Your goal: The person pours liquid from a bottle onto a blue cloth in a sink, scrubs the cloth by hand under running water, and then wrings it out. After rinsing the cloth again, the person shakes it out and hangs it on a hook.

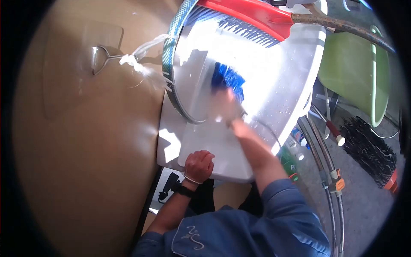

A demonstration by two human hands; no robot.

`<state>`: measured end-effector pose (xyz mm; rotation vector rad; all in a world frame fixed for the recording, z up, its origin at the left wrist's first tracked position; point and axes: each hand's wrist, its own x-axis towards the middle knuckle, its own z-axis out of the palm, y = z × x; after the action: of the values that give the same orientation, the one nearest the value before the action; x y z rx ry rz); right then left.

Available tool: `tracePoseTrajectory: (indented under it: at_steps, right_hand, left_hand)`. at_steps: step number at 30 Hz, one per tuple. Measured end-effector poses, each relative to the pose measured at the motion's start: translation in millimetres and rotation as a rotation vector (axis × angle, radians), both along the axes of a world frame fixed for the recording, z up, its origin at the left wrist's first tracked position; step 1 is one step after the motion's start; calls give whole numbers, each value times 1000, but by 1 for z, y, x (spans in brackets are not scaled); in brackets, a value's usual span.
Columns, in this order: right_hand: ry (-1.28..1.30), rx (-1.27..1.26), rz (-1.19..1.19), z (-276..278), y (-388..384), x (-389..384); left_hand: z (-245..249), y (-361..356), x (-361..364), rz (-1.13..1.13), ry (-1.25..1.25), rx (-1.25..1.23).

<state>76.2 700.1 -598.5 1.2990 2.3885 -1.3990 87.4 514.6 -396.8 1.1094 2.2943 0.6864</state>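
Observation:
My right hand (224, 107) is blurred by motion over the white basin (188, 150). Its fingers seem wrapped round a blue brush (229, 79), whose head lies against the basin's bright inner surface; the grip itself is smeared. Curled into a fist, my left hand (200, 165) rests at the near edge of the basin, with a bracelet and a dark watch on that wrist. Whatever may be inside its fingers is hidden. A green hose (170, 55) loops down the basin's left side and into it.
A red toothed tool head (252, 15) on a long handle (338, 25) crosses the basin's far side. On the left wall hangs a metal hook (100, 60) with white string. To the right are a green chair (355, 73), a black broom (370, 150), metal tubes (327, 184) and bottles (289, 165).

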Motion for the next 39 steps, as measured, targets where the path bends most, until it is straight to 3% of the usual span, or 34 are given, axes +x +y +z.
tracePoseTrajectory:
  at_steps: [1,3,4,6,7,8,10,14,16,20,22,24,26,27,28,29,30,31,32,33,34,36,37,39]
  right_hand:
    - [-98,177,384,22,-28,23]
    - [-239,-13,532,29,-64,53]
    - [-96,110,445,16,-63,48]
    - [-54,186,475,-6,-40,30]
    - [-156,137,595,12,-13,7]
    - [-111,297,662,-18,-4,-4]
    - [-104,440,638,-29,-7,-8]
    - [-170,247,545,3,-49,50]
    - [-152,313,564,23,-33,52]
    - [-276,228,432,-32,39,-9]
    - [-263,220,280,-33,26,-7]
    - [-313,248,469,-9,-4,4]
    - [-306,7,444,4,-45,48]
    - [-161,225,436,-51,-93,96]
    - [-241,324,724,5,-73,93]
    - [-490,-231,679,-3,-71,97]
    - [-395,-318,508,18,-64,96]
    - [-296,-394,332,53,-52,89]
    - [-63,-313,403,78,-48,90]
    - [129,-297,457,109,-45,88]
    - [296,-224,485,155,-39,83]
    - [311,-305,414,212,-40,82]
    - [336,-335,318,232,-42,78]
    - [288,-275,201,222,-62,72]
  left_hand:
    - [1,0,1,1,2,1]
    - [-1,0,-1,-12,16,-2]
    - [-1,-1,-1,-14,19,-6]
    - [0,-1,-1,-20,-12,0]
    - [0,-2,-1,-21,-20,-8]
    - [0,-1,-2,-20,-8,5]
    - [0,-1,0,-17,6,25]
    - [2,-4,2,-33,-9,7]
    - [-2,2,-3,-34,-8,3]
    - [0,3,-4,-34,-22,17]
    - [2,1,-1,-28,-10,24]
    - [1,1,-2,-27,-27,21]
    - [2,3,-2,0,-60,-14]
    - [-2,5,-3,26,-86,-48]
    - [-15,0,-1,79,-197,-147]
    - [-37,-5,6,286,-375,-161]
    - [-52,-6,10,498,-557,-176]
    - [-47,14,2,900,-858,-233]
    - [-43,35,-10,1308,-1146,-280]
    - [-76,29,-6,1309,-1144,-282]
    - [-134,7,10,1219,-1383,-61]
    - [-164,-2,17,1110,-1605,159]
    - [-160,0,18,1015,-1652,144]
    - [-147,-1,27,918,-1688,123]
